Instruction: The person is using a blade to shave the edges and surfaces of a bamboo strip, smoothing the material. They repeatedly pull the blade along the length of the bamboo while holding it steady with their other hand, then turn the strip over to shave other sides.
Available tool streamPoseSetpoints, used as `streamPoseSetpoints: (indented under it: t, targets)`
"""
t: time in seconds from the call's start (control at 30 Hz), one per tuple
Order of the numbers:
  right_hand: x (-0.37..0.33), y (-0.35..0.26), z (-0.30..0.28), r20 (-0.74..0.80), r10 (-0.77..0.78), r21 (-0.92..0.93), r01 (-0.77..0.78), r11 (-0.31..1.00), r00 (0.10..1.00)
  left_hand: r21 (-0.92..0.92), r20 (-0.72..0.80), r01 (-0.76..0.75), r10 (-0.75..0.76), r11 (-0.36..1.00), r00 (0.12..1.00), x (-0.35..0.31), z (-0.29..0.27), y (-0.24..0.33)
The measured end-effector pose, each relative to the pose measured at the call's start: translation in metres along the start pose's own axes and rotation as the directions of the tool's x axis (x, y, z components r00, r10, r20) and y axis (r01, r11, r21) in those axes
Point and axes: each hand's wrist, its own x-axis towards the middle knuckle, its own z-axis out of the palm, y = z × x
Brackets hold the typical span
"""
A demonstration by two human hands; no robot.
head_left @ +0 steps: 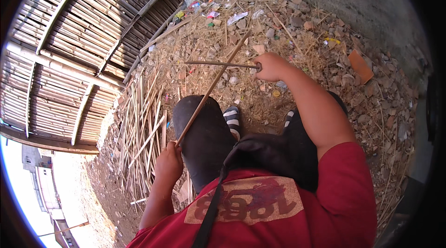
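My left hand (169, 163), beside my left knee, is closed around the lower end of a long brown bamboo strip (200, 107). The strip slants up and away to the right, passing over my knee. Out in front, my right hand (272, 68) grips the handle of a long, narrow, dark-bladed knife (200, 62). Its blade points left and crosses the strip above the middle; whether the two touch I cannot tell. Most of the handle is hidden in my fist.
A pile of split bamboo strips (141, 129) lies on the ground at my left. Beyond it leans a bamboo-slat panel (76, 67). Rubble, dry straw and litter cover the ground ahead, with a broken orange tile (360, 67) to the right. A wall (371, 11) stands at the far right.
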Motion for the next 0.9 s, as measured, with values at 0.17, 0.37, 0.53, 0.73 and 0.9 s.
streamPoseSetpoints:
  t: [0.17,0.37,0.53,0.73,0.9]
  targets:
    - [0.012,0.022,0.001,-0.049,0.128,0.195,-0.116,0.974,0.991,-0.088,-0.036,-0.1,0.097,0.991,0.995,-0.002,-0.004,-0.003]
    - [0.001,-0.02,0.005,0.215,-0.075,-0.049,0.087,0.995,0.974,-0.025,-0.138,-0.098,0.093,0.995,0.986,0.002,0.014,-0.002]
    - [0.017,0.017,0.011,0.174,0.196,0.226,-0.233,0.946,0.965,0.042,-0.147,-0.067,0.072,0.997,0.986,0.004,0.011,-0.001]
    - [0.025,0.018,0.037,0.098,0.073,0.187,-0.091,0.978,0.992,0.014,-0.145,-0.061,0.063,0.998,0.987,0.013,0.018,-0.003]
    - [0.031,0.053,0.024,0.027,0.176,0.273,-0.177,0.946,0.984,0.028,-0.168,-0.076,0.08,0.997,0.983,0.004,0.008,-0.006]
